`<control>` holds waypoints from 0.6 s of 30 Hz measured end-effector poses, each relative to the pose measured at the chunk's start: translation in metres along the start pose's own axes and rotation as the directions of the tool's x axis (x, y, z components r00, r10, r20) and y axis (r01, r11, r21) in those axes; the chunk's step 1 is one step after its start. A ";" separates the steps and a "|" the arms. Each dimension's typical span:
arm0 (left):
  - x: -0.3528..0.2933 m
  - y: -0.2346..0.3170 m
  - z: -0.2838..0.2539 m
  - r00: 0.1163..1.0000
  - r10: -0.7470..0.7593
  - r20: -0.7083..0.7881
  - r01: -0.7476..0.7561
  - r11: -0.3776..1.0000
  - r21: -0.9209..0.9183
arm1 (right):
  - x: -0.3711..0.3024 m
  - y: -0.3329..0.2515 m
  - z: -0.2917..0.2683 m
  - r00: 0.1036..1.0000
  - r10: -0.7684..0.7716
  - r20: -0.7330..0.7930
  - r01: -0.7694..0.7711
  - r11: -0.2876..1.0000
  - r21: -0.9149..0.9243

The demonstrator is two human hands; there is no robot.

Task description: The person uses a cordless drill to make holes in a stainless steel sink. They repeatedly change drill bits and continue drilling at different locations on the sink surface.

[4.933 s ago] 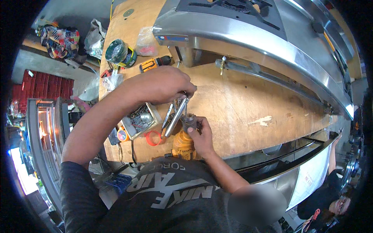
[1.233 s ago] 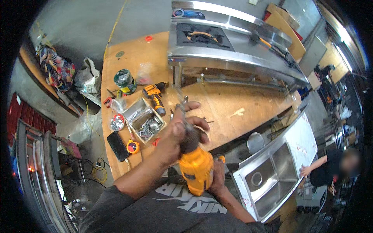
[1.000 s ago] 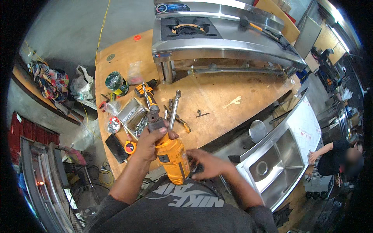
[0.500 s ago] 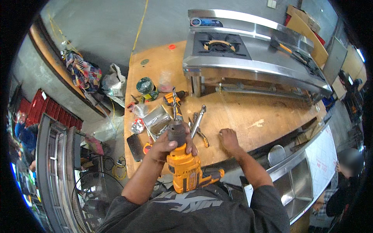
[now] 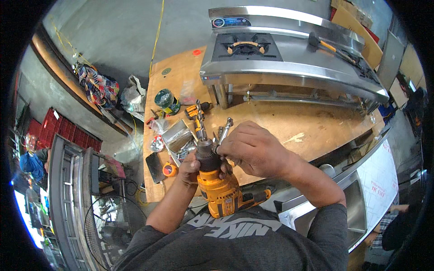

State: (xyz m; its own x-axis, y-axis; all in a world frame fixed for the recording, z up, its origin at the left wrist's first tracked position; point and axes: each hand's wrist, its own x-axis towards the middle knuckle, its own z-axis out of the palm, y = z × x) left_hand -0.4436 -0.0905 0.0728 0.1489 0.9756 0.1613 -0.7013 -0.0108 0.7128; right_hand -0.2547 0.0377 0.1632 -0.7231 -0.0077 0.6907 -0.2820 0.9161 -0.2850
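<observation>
A yellow power drill [image 5: 219, 192] stands upright against my body, its long twist bit [image 5: 200, 119] pointing away from me. My left hand [image 5: 188, 170] is wrapped round it just below the dark chuck [image 5: 207, 156]. At the right side of the chuck, my right hand [image 5: 253, 149] has its fingers pinched together; what they hold, if anything, is hidden. Beyond the drill lie a ratchet wrench [image 5: 228, 125], a smaller yellow power tool [image 5: 195, 111] and a metal box [image 5: 175, 134] of loose hardware.
On the wooden bench [image 5: 271, 122] are a tape measure [image 5: 169, 170], a phone [image 5: 155, 168] and a dark jar [image 5: 167, 102]. A steel gas stove [image 5: 294, 77] with a hammer [image 5: 332, 47] on it fills the back. A sink [image 5: 357, 203] stands right, a fan [image 5: 113, 235] left.
My right hand has come up from the bench and left to the chuck. The drill has shifted slightly right and toward me, still in my left hand.
</observation>
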 end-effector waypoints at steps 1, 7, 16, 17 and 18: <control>0.002 -0.001 0.004 1.000 -0.003 -0.017 0.003 1.000 0.009 | 0.001 0.002 -0.005 0.998 -0.057 0.021 0.057 0.998 -0.022; 0.016 0.000 0.019 1.000 -0.006 -0.031 0.007 0.999 0.032 | 0.013 0.002 -0.030 0.944 -0.282 0.171 0.319 0.912 -0.257; 0.019 -0.017 0.033 1.000 -0.002 -0.013 0.002 0.999 0.039 | -0.031 -0.008 0.015 0.998 0.065 -0.025 -0.060 0.984 0.170; 0.020 -0.019 0.032 0.999 -0.017 -0.044 0.020 0.997 0.078 | -0.040 -0.010 0.022 0.980 0.138 -0.140 -0.107 0.972 0.208; 0.022 -0.020 0.032 0.998 -0.009 -0.064 0.016 0.994 0.112 | -0.050 -0.022 0.037 0.893 0.368 -0.260 -0.241 0.877 0.415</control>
State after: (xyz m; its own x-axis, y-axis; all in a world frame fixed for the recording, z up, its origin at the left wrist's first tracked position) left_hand -0.4041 -0.0756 0.0842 0.1106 0.9876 0.1112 -0.6164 -0.0196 0.7872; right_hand -0.2358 0.0026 0.1106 -0.5854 0.4349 0.6842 -0.3347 0.6391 -0.6925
